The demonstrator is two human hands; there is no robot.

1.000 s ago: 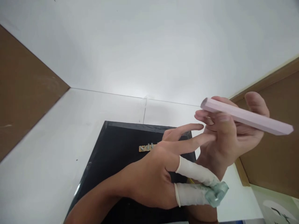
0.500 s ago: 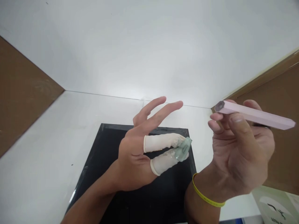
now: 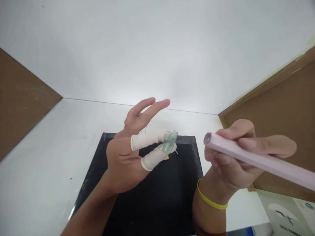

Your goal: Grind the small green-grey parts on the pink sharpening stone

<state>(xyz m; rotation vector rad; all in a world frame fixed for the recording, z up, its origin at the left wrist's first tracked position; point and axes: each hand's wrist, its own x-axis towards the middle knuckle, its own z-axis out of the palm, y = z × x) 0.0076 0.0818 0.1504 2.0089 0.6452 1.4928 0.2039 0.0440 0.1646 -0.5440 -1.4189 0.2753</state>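
My left hand [image 3: 128,154] is raised over a black mat [image 3: 162,196]. White finger cots cover its thumb and index finger, which pinch a small pale green translucent piece [image 3: 170,141]. Its other fingers are stretched out. My right hand [image 3: 233,164], a yellow band [image 3: 209,200] round the wrist, grips a long pale pink hexagonal tool [image 3: 256,160] that points its blunt end left toward my left hand. A small tan piece [image 3: 165,158] on the mat shows just under the left fingertips.
The mat lies on a white table [image 3: 49,147] set against a white wall. Brown panels [image 3: 283,124] stand at the left and right. A white printed sheet [image 3: 285,213] lies at the bottom right corner.
My left hand has pulled away from my right hand, moving left and up with the green piece pinched. My right hand has turned and lowered, the pink tool now slanting down to the right.
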